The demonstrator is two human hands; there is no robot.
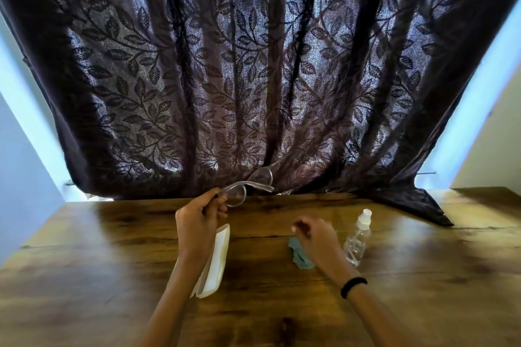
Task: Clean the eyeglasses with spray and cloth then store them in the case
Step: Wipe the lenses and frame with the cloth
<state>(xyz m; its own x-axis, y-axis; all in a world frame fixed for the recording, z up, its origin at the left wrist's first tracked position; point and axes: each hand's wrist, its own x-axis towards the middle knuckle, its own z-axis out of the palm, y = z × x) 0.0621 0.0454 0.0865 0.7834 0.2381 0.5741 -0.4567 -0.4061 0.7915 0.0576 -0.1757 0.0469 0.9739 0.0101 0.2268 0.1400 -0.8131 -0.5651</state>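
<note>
Left hand (198, 215) pinches the clear eyeglasses (248, 187) up above the open case (218, 259); right hand (314, 234) hovers blurry over the blue cloth (300, 259), grip can't be made out.

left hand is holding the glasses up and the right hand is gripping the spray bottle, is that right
No. The right hand hovers over the blue cloth, and the spray bottle stands untouched on the table beside it, as the head view shows. The left hand does hold the glasses up.
</note>
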